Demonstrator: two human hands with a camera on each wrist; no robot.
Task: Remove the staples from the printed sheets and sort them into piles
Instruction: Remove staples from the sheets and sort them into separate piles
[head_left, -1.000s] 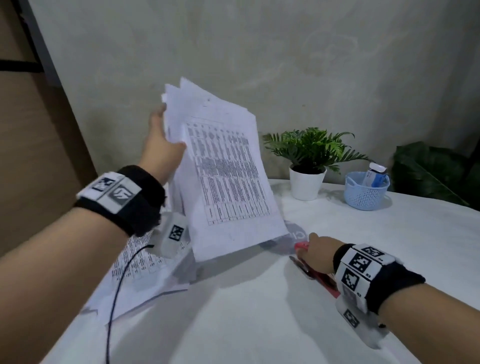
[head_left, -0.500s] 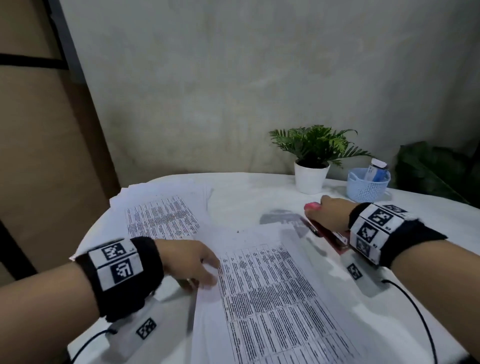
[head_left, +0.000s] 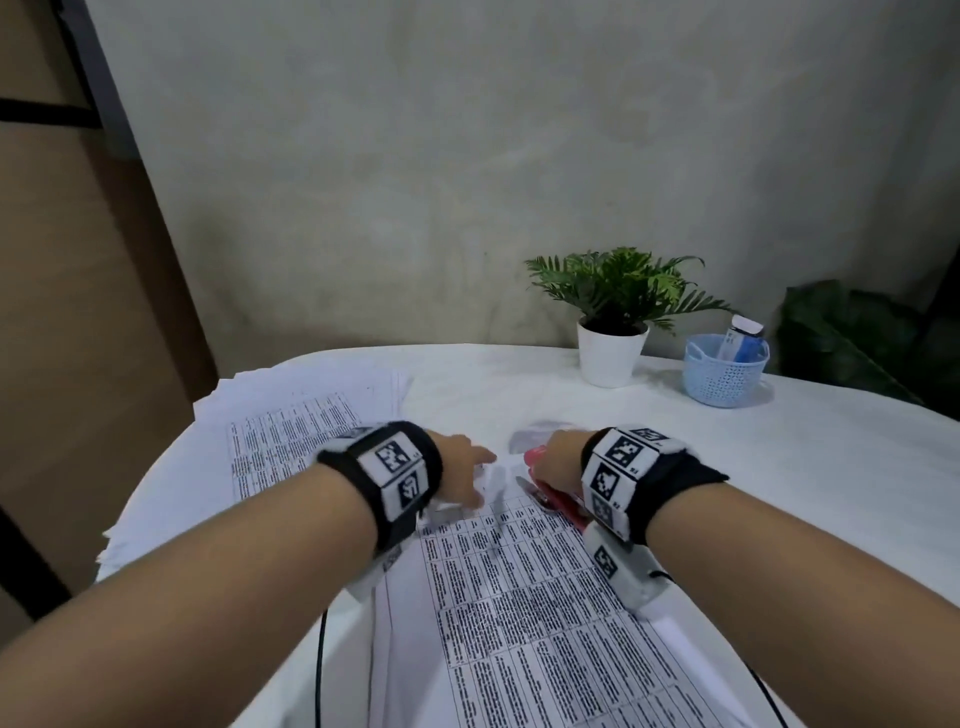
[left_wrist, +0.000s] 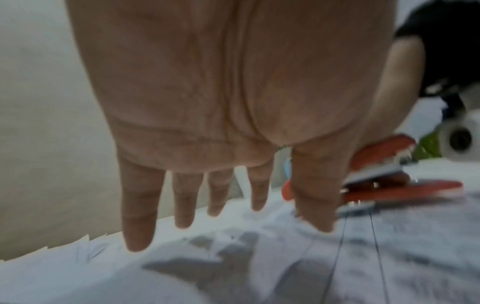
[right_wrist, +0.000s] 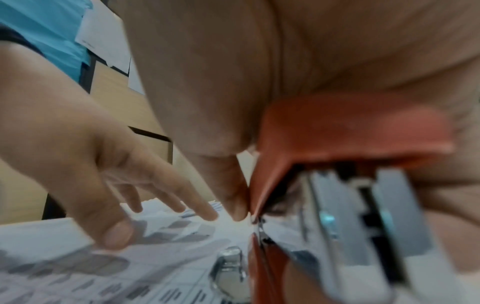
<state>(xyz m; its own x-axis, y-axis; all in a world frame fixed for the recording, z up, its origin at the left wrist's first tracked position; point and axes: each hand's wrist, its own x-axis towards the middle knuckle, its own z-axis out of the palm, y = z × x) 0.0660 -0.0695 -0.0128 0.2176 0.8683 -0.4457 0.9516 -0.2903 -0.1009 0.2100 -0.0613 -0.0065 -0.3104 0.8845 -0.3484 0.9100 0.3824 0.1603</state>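
Note:
A stapled set of printed sheets (head_left: 519, 597) lies on the white table in front of me. A second pile of printed sheets (head_left: 291, 415) lies at the back left. My left hand (head_left: 472, 483) rests with straight fingers (left_wrist: 187, 205) on the near set's top left corner. Just to its right, my right hand (head_left: 550, 457) grips a red stapler (head_left: 558, 501), whose metal end sits on the top edge of the same sheets (right_wrist: 103, 277). In the right wrist view the stapler (right_wrist: 337, 133) fills the frame, with the left hand (right_wrist: 103, 185) beside it. No staple can be made out.
A potted plant (head_left: 613, 332) and a blue basket (head_left: 724, 371) holding small items stand at the back right by the wall. The table's curved edge (head_left: 156, 467) runs along the left, next to a wooden cabinet (head_left: 78, 312). Wrist cables trail over the near sheets.
My left hand laid the lifted sheets flat on the table, let go, and slid up to their top corner. The right hand brought the stapler over to that top edge.

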